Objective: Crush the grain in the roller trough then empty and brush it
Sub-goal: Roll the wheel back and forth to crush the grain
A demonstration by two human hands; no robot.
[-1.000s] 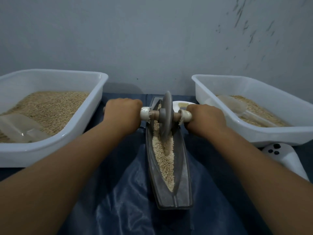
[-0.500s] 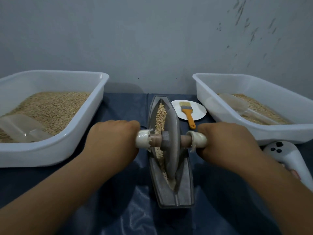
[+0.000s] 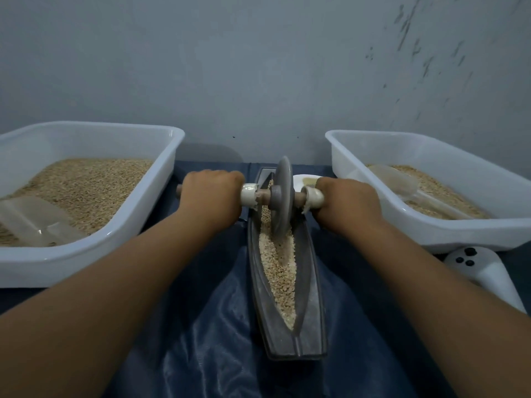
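Observation:
A long dark metal trough (image 3: 313, 300) lies lengthwise on the blue cloth in front of me, with pale grain (image 3: 280, 265) along its groove. A grey roller wheel (image 3: 283, 196) on a wooden axle stands upright in the far end of the trough. My left hand (image 3: 211, 196) is closed around the left handle of the axle. On the right handle sits my right hand (image 3: 346, 202), also closed. A small white plate (image 3: 304, 179) behind the wheel is mostly hidden; the brush on it barely shows.
A white tub (image 3: 161, 196) of grain with a clear scoop (image 3: 34, 222) stands at the left. Another white tub (image 3: 459, 234) with grain and a clear scoop (image 3: 402, 185) stands at the right. A white controller (image 3: 485, 271) lies at the right near edge. A grey wall is close behind.
Both hands pulled the roller toward me to the near end, then pushed it back to the far end of the trough, uncovering the grain and hiding the plate and brush.

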